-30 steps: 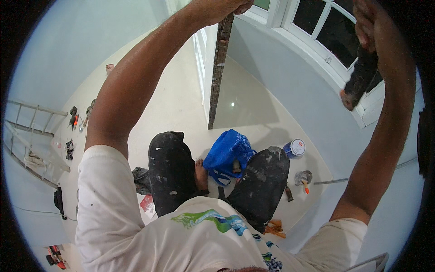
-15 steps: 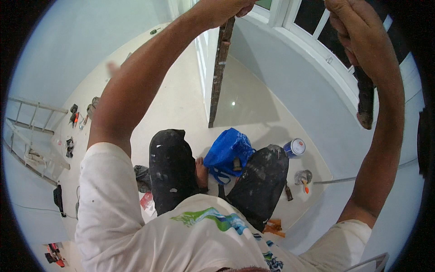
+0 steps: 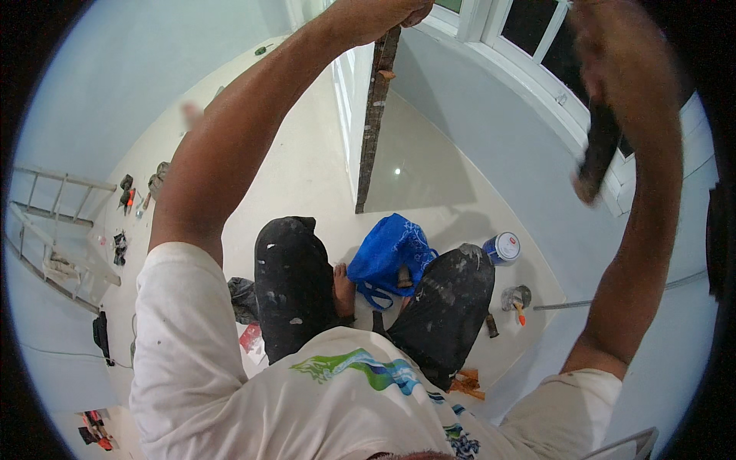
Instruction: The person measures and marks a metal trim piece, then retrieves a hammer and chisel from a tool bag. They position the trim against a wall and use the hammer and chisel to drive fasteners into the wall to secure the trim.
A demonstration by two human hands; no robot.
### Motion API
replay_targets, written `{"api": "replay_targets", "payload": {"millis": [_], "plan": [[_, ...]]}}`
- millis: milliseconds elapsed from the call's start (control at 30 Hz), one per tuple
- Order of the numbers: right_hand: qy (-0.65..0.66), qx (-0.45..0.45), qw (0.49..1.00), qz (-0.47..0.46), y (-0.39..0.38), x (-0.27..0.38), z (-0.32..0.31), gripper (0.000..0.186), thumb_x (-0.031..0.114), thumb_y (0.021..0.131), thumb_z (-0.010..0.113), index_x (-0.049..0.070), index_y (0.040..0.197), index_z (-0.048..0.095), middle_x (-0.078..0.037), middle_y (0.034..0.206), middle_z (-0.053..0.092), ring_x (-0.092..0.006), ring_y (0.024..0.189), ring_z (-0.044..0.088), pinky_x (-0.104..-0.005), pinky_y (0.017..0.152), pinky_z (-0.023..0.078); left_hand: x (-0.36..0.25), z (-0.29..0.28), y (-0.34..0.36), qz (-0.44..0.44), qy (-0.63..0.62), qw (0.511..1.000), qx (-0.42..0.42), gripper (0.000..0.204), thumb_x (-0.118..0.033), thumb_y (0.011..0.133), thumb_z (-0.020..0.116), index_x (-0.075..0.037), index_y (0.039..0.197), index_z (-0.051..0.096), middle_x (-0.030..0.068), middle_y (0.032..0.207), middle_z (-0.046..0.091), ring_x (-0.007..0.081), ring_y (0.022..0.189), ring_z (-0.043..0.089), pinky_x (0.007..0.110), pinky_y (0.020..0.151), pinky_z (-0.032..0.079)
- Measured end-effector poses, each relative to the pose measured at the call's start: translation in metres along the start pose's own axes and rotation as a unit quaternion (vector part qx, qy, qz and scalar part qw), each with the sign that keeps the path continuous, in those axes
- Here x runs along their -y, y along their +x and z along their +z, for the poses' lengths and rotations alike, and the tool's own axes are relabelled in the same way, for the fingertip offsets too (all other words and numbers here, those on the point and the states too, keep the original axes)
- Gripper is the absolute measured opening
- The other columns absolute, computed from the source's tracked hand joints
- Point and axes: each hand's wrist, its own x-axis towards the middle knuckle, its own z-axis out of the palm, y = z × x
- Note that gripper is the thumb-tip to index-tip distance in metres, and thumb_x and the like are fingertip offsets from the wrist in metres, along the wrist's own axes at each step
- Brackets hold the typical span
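My left hand (image 3: 383, 17) is at the top edge of the view, its fingers curled closed over the upper end of a rough brown wooden edge (image 3: 375, 115) on a white door-like panel. Whatever it grips is hidden. High on the right, my right hand (image 3: 625, 65) is closed round a dark, thick-handled tool (image 3: 600, 149). The tool's brownish end hangs below the fist; its other end is out of view, and motion blurs it. A small orange-brown chip (image 3: 386, 74) sticks out from the wooden edge.
Between my knees lies a blue bag (image 3: 389, 257). A paint can (image 3: 502, 248) and a container with an orange-handled brush (image 3: 517, 298) stand at right, below a white-framed window (image 3: 529, 80). A ladder (image 3: 57, 192) and scattered tools (image 3: 125, 195) are at left.
My right hand and the tool have moved, the tool's lower end swinging left and slightly up, now blurred. The left hand stays at the panel's top. The chip on the wooden edge sticks out more.
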Motion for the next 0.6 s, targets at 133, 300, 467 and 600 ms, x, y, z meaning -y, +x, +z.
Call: {"api": "replay_targets", "payload": {"millis": [133,300,467,600], "plan": [[-0.627,-0.343,0.691,0.110,-0.005,0.035,0.079,0.052,0.049,0.111,0.045,0.008,0.080,0.058,0.003,0.061,0.047,-0.0096,0.046,0.047,-0.0293,0.042,0.045,0.000,0.012,0.010,-0.002,-0.035,0.999,-0.011,0.041,-0.041,0.102,0.071,-0.017,0.075,0.051,-0.0042,0.058,0.046,0.0075,0.047,0.041,0.029,0.044,0.033],[-0.438,-0.486,0.727,0.209,0.008,0.036,0.094,0.047,0.042,0.112,0.045,0.008,0.082,0.056,0.004,0.061,0.045,-0.0082,0.045,0.044,-0.0267,0.040,0.042,0.010,0.003,0.006,-0.001,-0.019,1.000,-0.005,0.043,-0.042,0.102,0.071,-0.017,0.073,0.049,-0.0041,0.057,0.046,0.0077,0.046,0.041,0.030,0.043,0.033],[-0.505,-0.322,0.782,0.173,-0.008,0.033,0.068,0.041,0.041,0.111,0.046,0.010,0.085,0.053,0.005,0.059,0.043,-0.0065,0.043,0.041,-0.0256,0.039,0.041,0.011,0.012,0.010,0.011,0.001,1.000,-0.023,0.044,-0.042,0.103,0.069,-0.018,0.073,0.049,-0.0050,0.056,0.045,0.0070,0.046,0.041,0.029,0.043,0.034],[-0.511,-0.292,0.797,0.133,-0.012,0.023,0.057,0.039,0.039,0.111,0.047,0.009,0.086,0.052,0.004,0.062,0.045,-0.0078,0.045,0.043,-0.0260,0.039,0.039,0.016,0.008,0.011,0.004,-0.024,1.000,-0.011,0.044,-0.043,0.102,0.069,-0.018,0.073,0.049,-0.0044,0.056,0.046,0.0075,0.046,0.041,0.030,0.044,0.034]]}}
